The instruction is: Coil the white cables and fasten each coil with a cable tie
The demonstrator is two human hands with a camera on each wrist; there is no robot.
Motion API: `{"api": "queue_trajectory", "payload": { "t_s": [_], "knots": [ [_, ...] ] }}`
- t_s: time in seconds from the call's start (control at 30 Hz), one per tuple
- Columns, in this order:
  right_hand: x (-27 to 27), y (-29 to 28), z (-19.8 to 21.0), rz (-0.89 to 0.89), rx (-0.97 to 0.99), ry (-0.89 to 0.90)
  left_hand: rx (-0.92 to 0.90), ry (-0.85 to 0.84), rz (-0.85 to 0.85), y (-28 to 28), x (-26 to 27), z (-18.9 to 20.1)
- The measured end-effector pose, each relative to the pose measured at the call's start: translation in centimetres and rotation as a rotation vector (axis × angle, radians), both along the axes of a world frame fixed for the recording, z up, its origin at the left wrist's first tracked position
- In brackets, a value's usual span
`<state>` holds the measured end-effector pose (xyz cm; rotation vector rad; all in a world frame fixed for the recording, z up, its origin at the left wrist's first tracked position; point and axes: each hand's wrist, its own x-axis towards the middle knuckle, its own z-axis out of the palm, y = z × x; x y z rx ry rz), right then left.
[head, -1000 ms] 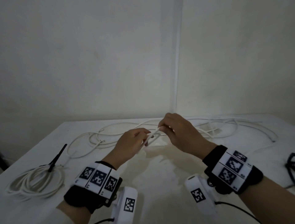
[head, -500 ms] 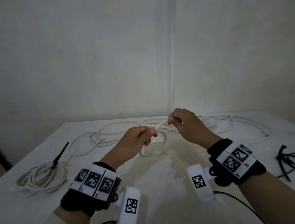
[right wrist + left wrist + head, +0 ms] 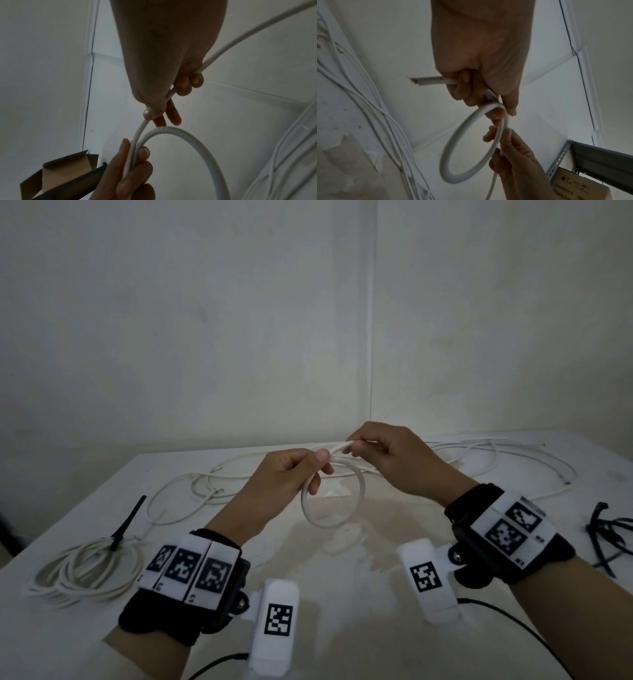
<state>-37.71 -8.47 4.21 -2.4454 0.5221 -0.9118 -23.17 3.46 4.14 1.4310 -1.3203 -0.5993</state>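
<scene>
My left hand (image 3: 301,470) grips a white cable where its first small loop (image 3: 359,501) closes, held above the table's middle. The left wrist view has that loop (image 3: 453,155) hanging under the left hand (image 3: 481,86), with the cut cable end (image 3: 426,81) sticking out sideways. My right hand (image 3: 373,453) pinches the same cable (image 3: 342,446) just beyond the loop, and the rest trails off to the loose tangle (image 3: 479,457) at the back right. In the right wrist view the cable (image 3: 240,39) runs through the right hand (image 3: 173,94).
A finished white coil (image 3: 85,570) with a black cable tie (image 3: 126,525) lies at the table's left front. More loose white cable (image 3: 191,491) lies back left. Several black cable ties (image 3: 609,535) sit at the right edge. The white table (image 3: 342,594) stands in a wall corner.
Both hands rose from the table. A flat fold of cable between them opened into a round loop hanging from my left hand, and the right hand moved up and right along the cable.
</scene>
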Motion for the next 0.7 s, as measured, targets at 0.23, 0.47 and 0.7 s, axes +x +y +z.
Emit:
{"api": "queue_trajectory", "payload": {
  "t_s": [0.23,0.47,0.7],
  "knots": [
    [0.0,1.3,0.0,0.158,0.288,-0.091,-0.036,0.007,0.034,-0.2,0.2,0.1],
    [0.7,1.4,-0.2,0.103,0.383,-0.122,-0.103,-0.166,0.195,-0.7,0.6,-0.1],
    [1.1,1.5,-0.5,0.06,0.391,-0.134,-0.09,-0.206,0.289,-0.8,1.2,-0.8]
  ]
}}
